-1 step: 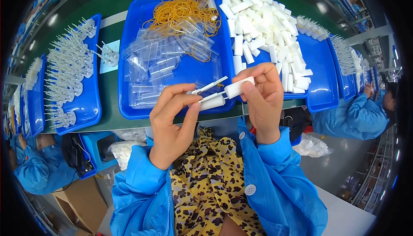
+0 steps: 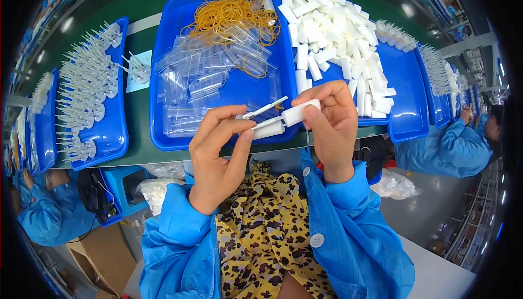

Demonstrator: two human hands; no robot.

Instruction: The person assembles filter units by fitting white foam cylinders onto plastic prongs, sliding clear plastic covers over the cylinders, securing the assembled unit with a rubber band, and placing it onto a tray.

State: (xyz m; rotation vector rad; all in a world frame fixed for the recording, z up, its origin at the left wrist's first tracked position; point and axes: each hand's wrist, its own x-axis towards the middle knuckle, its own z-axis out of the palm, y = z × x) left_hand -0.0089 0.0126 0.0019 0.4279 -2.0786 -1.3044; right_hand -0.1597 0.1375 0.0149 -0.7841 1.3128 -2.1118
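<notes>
Fingers of the left hand (image 2: 212, 160) are bent together, gripping a white pronged piece (image 2: 274, 104) whose near end is hidden among them; its thin prongs stick out past the fingertips toward the right hand (image 2: 336, 135). There, thumb and forefinger pinch a white cylinder (image 2: 300, 112), which reaches from the right fingertips toward the left ones, its left end up against one prong; how far that prong goes inside is hidden. Just right of the left thumb tip, below the same prong, a second white cylinder (image 2: 269, 130) slants outward, while another prong stands bare above it. Beyond the left fingers sits a blue tray (image 2: 248, 89) with clear plastic pieces (image 2: 199, 67) on its nearer side and tangled yellow rubber bands (image 2: 229, 13) farther away. Beyond the right fingers, another blue tray (image 2: 333, 71) bears a pile of white cylinders (image 2: 338, 35). Well to the left of the left fingers, a third blue tray (image 2: 117, 127) carries rows of white spiky pieces (image 2: 90, 81), and a pale card (image 2: 136, 85) lies between it and the middle tray. Nearer the body than both sets of fingers are blue sleeves (image 2: 348, 206) and a yellow garment (image 2: 267, 217) with dark patches.
</notes>
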